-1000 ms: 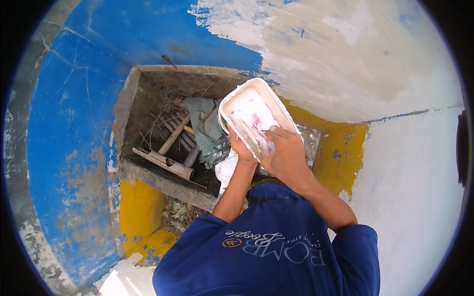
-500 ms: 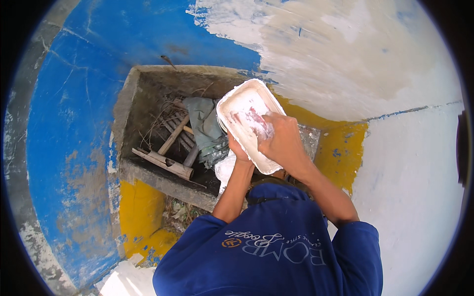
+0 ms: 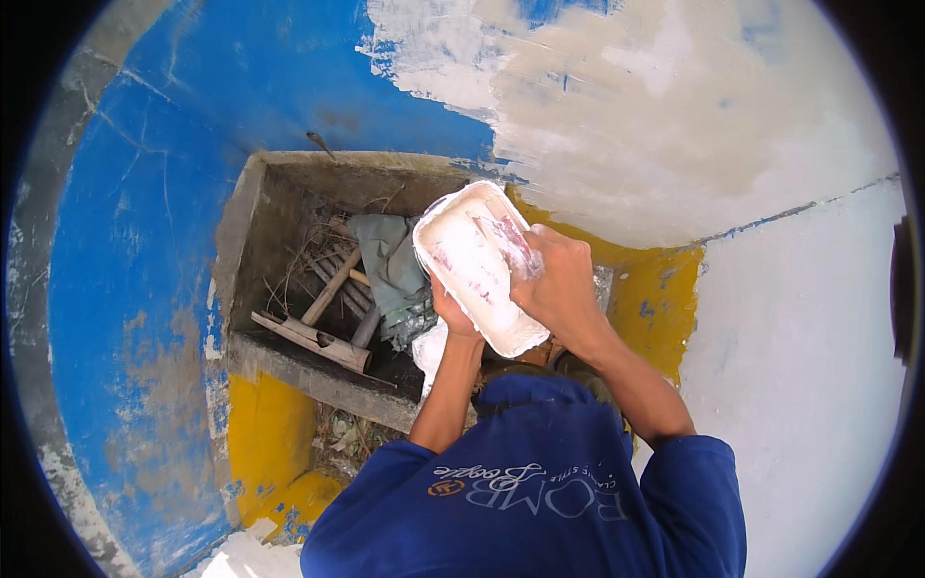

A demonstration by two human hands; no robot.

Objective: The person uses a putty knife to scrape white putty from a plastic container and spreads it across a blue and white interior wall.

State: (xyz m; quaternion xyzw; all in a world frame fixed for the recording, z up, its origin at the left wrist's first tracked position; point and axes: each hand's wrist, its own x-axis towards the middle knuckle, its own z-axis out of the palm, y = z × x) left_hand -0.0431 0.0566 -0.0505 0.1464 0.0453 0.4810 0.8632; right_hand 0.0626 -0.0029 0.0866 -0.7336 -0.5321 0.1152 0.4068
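Note:
Tilted in front of me is a white rectangular plastic tub (image 3: 518,341), its inside coated with thick white paste and a few reddish smears. My left hand (image 3: 453,313) grips the tub's left side from below; most of its fingers are hidden behind the wall. Over the right rim, my right hand (image 3: 562,275) is closed on a flat scraper (image 3: 513,243) smeared white, with reddish patches. The scraper's blade reaches into the tub near its far end. The fingers and the handle are partly hidden, and both are coated in paste.
Beyond the tub stands a concrete trough (image 3: 252,207) holding bamboo pieces (image 3: 313,342), dry twigs and a grey-green cloth (image 3: 385,255). A blue wall (image 3: 279,87) is partly coated off-white (image 3: 617,125); yellow patches (image 3: 660,299) lie lower, beside a white wall (image 3: 771,385).
The scraper has moved toward the tub's far end, baring paste and reddish smears on the left. The view has shifted, so the trough and tub sit slightly lower. Both hands keep their hold.

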